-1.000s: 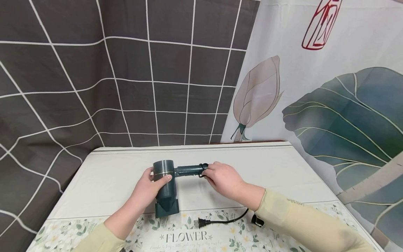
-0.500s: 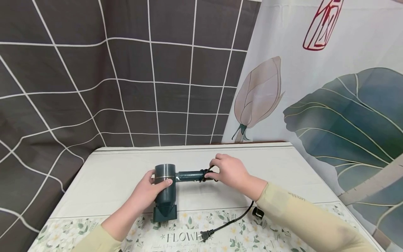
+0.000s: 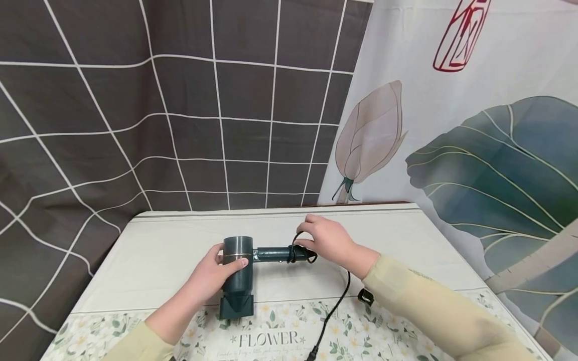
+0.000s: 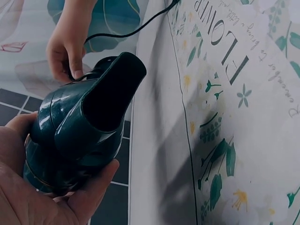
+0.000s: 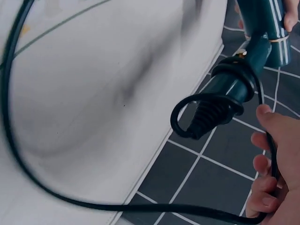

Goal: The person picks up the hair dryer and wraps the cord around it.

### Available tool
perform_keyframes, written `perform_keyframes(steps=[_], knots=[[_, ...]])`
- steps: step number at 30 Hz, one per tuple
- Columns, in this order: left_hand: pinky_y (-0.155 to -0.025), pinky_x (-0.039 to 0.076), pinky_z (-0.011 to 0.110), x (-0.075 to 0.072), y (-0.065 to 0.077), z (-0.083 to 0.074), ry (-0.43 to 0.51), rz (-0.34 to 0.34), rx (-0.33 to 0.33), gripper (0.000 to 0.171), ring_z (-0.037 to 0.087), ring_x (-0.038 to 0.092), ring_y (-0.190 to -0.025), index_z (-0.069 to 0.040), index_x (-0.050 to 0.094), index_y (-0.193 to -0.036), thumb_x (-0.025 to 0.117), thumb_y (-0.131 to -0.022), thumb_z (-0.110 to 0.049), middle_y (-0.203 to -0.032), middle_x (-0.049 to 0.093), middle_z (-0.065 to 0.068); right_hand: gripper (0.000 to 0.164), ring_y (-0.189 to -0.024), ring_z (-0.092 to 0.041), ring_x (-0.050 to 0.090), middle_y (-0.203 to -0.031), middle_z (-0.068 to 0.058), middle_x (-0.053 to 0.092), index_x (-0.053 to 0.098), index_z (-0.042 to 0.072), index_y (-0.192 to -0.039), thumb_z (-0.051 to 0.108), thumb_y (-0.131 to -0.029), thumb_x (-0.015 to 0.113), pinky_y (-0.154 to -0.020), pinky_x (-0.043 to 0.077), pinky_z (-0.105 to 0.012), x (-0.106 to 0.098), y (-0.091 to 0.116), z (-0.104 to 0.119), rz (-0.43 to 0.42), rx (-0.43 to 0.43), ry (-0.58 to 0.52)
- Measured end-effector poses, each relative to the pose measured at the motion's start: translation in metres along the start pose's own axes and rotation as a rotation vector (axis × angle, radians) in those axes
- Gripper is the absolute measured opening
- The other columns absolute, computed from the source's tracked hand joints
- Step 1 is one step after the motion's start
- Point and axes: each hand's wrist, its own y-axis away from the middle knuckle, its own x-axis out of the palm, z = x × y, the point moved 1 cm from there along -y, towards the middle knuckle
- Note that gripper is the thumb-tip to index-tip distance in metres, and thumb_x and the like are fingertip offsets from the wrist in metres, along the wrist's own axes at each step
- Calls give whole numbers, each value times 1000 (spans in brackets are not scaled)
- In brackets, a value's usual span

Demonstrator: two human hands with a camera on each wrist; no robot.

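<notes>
A dark green hair dryer (image 3: 238,278) with a flat nozzle (image 4: 115,91) is gripped around its barrel by my left hand (image 3: 222,265). Its handle (image 3: 272,254) points right, with black cord (image 5: 234,70) wound around it near the end. My right hand (image 3: 327,240) holds a length of that cord beyond the handle's tip, fingers curled over it in the right wrist view. From this hand the loose cord (image 3: 334,308) runs down toward the front, ending at a plug (image 3: 311,355) by the lower frame edge.
Beneath is a table with a white cover (image 3: 171,250) and a floral printed front strip (image 3: 271,326). A small black object (image 3: 366,297) lies near the right forearm. Behind hang a dark grid-patterned curtain (image 3: 244,140) and a lotus-print curtain (image 3: 415,100).
My right hand has moved off the handle end, slightly up and right, drawing out a loop of cord. The plug has slid toward the front. The dryer has shifted slightly down.
</notes>
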Motion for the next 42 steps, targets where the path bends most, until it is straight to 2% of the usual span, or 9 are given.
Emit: perform_keyframes(steps=[5, 11, 15, 22, 30, 35, 39, 42], knots=[[-94, 47, 59, 0, 0, -1, -6, -1, 0, 95, 45, 57, -118, -3, 27, -152, 72, -86, -54, -140, 47, 33, 37, -62, -9, 53, -84, 6, 57, 72, 18, -93, 52, -79, 79, -50, 43, -26, 4, -5, -4, -26, 70, 63], [-92, 50, 57, -2, 0, 1, -5, 1, -3, 95, 43, 60, -115, -4, 27, -152, 71, -85, -54, -140, 47, 34, 57, -51, -10, 43, -81, 7, 51, 69, 18, -86, 72, -70, 74, -44, 38, -28, 7, -9, -10, 11, 186, 90], [-91, 51, 56, -2, 0, 2, 5, 10, -1, 94, 42, 61, -113, -5, 28, -152, 71, -85, -55, -139, 47, 34, 64, -51, -10, 44, -81, 7, 51, 67, 17, -83, 79, -67, 69, -44, 38, -28, 9, -11, -13, 33, 236, 90], [-89, 52, 54, -2, -1, 2, 22, 14, 5, 92, 38, 64, -109, -4, 29, -151, 72, -86, -53, -136, 50, 33, 71, -53, -12, 45, -79, 7, 48, 67, 17, -84, 85, -63, 66, -44, 37, -27, 11, -17, -19, 65, 277, 98], [-90, 52, 54, -3, -1, 2, 38, 16, 3, 91, 39, 63, -110, -5, 29, -151, 72, -86, -51, -137, 50, 33, 77, -59, -13, 47, -79, 6, 48, 69, 16, -87, 88, -61, 64, -50, 41, -29, 13, -21, -24, 94, 281, 111], [-91, 51, 56, -4, -3, 6, 58, 30, -1, 90, 40, 63, -111, -8, 28, -152, 73, -86, -50, -140, 47, 33, 74, -65, -14, 52, -81, 7, 52, 70, 18, -89, 87, -62, 64, -56, 45, -30, 13, -23, -24, 93, 222, 101], [-91, 51, 56, -4, -4, 9, 89, 52, -2, 88, 36, 65, -108, -10, 29, -152, 72, -87, -49, -138, 51, 30, 63, -72, -15, 55, -85, 6, 58, 71, 18, -92, 77, -69, 70, -63, 48, -31, 11, -23, -23, 68, 152, 32], [-89, 52, 56, -4, -5, 9, 121, 75, 6, 86, 32, 67, -104, -9, 30, -151, 71, -88, -48, -133, 55, 28, 52, -74, -12, 54, -88, 6, 62, 71, 20, -95, 68, -76, 72, -66, 47, -30, 10, -23, -24, 52, 138, -66]])
